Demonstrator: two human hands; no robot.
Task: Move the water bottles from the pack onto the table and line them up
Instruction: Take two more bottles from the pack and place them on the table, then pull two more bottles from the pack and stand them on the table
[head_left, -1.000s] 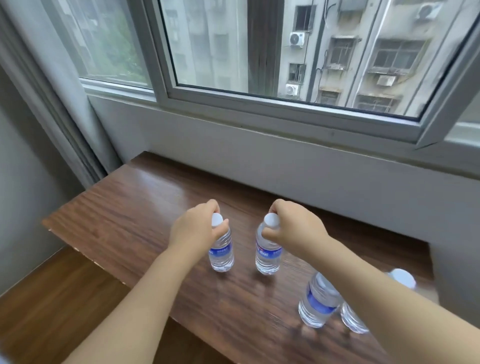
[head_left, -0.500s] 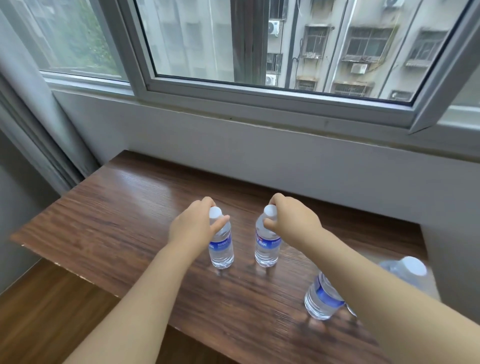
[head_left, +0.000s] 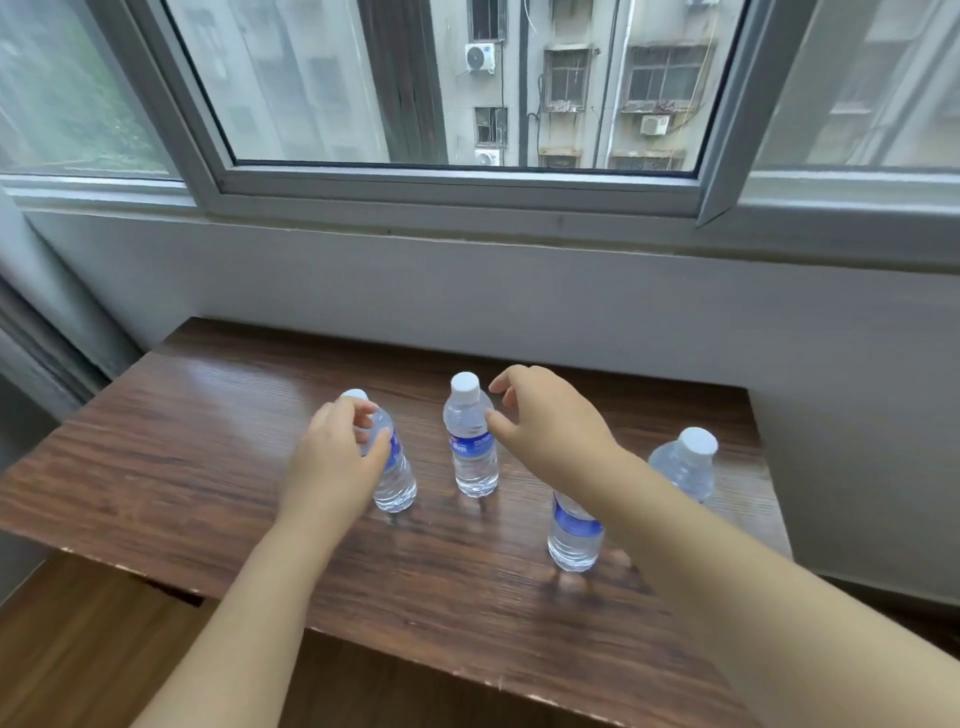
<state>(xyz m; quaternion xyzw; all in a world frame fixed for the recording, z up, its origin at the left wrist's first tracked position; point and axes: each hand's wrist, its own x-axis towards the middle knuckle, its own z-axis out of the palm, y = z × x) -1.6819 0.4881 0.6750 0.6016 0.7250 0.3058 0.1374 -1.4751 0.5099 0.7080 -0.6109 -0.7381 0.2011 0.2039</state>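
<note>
Several clear water bottles with white caps and blue labels stand upright on the dark wooden table (head_left: 156, 447). My left hand (head_left: 332, 462) hovers just in front of the left bottle (head_left: 395, 478), below its cap, fingers loosely apart at its shoulder. The middle bottle (head_left: 470, 452) stands free, and my right hand (head_left: 545, 431) is beside it on the right, fingers spread and off the cap. My right forearm partly hides a third bottle (head_left: 574, 535) nearer to me. A fourth bottle (head_left: 685, 462) is at the far right. No pack is in view.
A grey wall (head_left: 519, 301) and a window frame (head_left: 457, 192) rise right behind the table. The table's front edge (head_left: 363, 639) is chipped, with wooden floor (head_left: 78, 649) below at the left. A curtain (head_left: 47, 332) hangs at the far left.
Both hands have come off the caps of the two bottles. The right hand has opened and drawn to the right; the left hand has dropped lower beside its bottle. The view has shifted.
</note>
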